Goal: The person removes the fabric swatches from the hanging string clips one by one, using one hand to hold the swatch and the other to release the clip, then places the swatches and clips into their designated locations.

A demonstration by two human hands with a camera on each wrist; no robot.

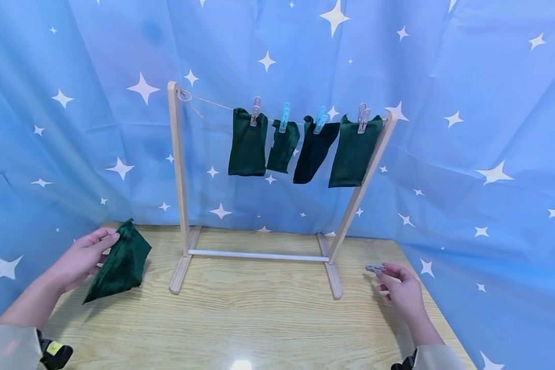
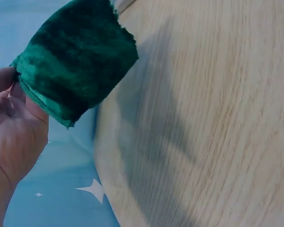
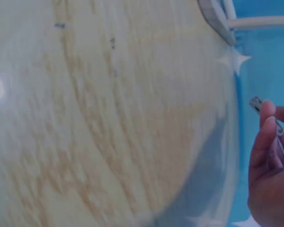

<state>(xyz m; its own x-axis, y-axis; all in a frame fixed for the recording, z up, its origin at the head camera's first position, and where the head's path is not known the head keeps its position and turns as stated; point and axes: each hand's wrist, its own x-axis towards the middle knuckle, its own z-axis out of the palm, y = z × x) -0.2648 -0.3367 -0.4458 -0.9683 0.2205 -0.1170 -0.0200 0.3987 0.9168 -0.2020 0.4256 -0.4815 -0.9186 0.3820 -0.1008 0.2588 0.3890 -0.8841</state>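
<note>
Left hand (image 1: 84, 255): my thumb and fingers are pinched together on a green cloth (image 1: 124, 263), close to its upper edge.
Green cloth: it droops from that pinch, lifted above the left end of the table (image 1: 268, 308), its shadow falling on the wood.
Feel of the cloth: I judge it light, soft and floppy, with a plush nap that may slip a little; nothing brittle.
Where to hold it: the top edge or a corner seems best; gripped lower, it would likely fold over.
Right hand (image 1: 401, 293): my thumb and fingertips are clamped on a small grey clip (image 1: 374, 268), near the table's right side.
Clip: probably light, stiff and springy, best squeezed at its back ends.
Line (image 1: 213, 104): farther out, four hanging cloths (image 1: 355, 154) are fixed to it with pegs (image 1: 284, 119).
Stand (image 1: 179, 169): wooden, feet on the table, before a starry curtain (image 1: 490, 123).
Left wrist view: shows the cloth's frayed edge close up, and my palm.
Right wrist view: shows the clip's small ring, too tiny in the head view.
Head view: alone has the pegs and both hands together.
</note>
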